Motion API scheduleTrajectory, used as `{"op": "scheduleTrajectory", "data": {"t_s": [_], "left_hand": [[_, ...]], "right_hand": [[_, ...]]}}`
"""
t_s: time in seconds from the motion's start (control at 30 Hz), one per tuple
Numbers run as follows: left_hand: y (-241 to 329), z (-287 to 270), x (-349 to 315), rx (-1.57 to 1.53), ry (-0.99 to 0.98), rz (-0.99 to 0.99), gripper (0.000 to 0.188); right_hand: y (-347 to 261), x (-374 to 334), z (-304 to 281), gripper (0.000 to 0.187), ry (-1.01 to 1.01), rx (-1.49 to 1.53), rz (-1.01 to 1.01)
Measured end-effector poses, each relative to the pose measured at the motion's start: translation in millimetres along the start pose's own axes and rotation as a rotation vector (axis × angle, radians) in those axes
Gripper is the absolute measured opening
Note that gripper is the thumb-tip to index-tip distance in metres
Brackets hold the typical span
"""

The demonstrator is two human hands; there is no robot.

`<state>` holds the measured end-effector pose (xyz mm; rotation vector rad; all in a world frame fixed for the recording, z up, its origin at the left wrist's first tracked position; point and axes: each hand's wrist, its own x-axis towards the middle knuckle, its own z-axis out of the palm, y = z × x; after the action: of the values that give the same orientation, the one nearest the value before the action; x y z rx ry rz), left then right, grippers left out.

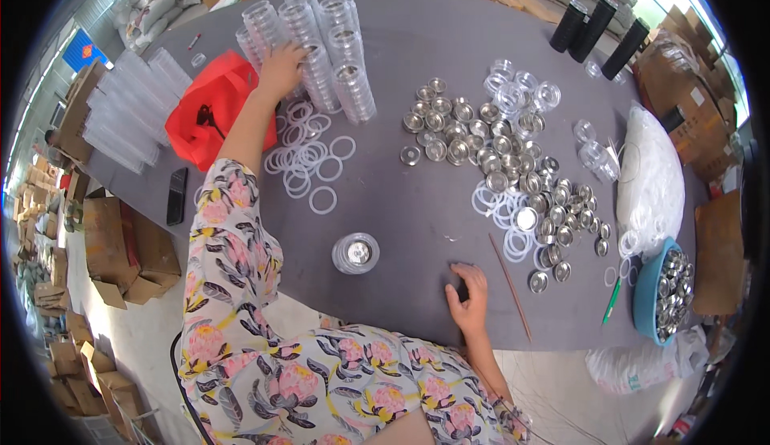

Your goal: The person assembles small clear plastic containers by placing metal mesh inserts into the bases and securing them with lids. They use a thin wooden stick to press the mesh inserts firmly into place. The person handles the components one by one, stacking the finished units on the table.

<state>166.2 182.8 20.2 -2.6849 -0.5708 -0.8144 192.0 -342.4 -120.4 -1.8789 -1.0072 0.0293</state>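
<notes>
My left hand [282,70] reaches out among tall stacks of clear round plastic containers [354,92]. Its fingers stretch toward the rim of one stack and seem to touch it; the fingertips are partly hidden. My right hand [469,296] rests at the table's near edge, thumb apart from loosely bent fingers, with nothing in it. Between my arms stands a clear round container [355,253] with a silver metal disc in its middle. Clear flat rings [323,200] lie loose below the stacks. A thin reddish-brown stick [510,286] lies to the right of my right hand.
Many small silver metal cups [457,151] spread over the grey table [385,196]. More fill a blue basin [648,292] at the right edge, near a green pen [612,300]. A red bag [210,112], a black phone [176,196] and black cylinders [593,24] stand farther out.
</notes>
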Motion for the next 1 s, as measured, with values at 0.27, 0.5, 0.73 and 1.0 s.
{"op": "scheduleTrajectory", "data": {"t_s": [0.27,0.5,0.73,1.0], "left_hand": [[121.8,-75.9,-133.5,-1.271,0.045,-0.429,0.047],[206.0,-121.1,-245.3,-1.015,-0.26,-0.251,0.061],[204.1,-101.3,-255.8,-0.844,-0.335,-0.185,0.053],[199.2,-104.4,-246.4,-0.688,-0.287,0.034,0.029]], "right_hand": [[1.2,-2.2,2.3,0.034,0.007,0.018,0.007],[-9.6,1.4,-2.4,0.029,0.076,0.142,0.04],[-6.5,4.0,-35.8,0.028,0.131,-0.118,0.025],[23.2,-28.5,-65.3,0.034,0.167,-0.374,0.165]]}}
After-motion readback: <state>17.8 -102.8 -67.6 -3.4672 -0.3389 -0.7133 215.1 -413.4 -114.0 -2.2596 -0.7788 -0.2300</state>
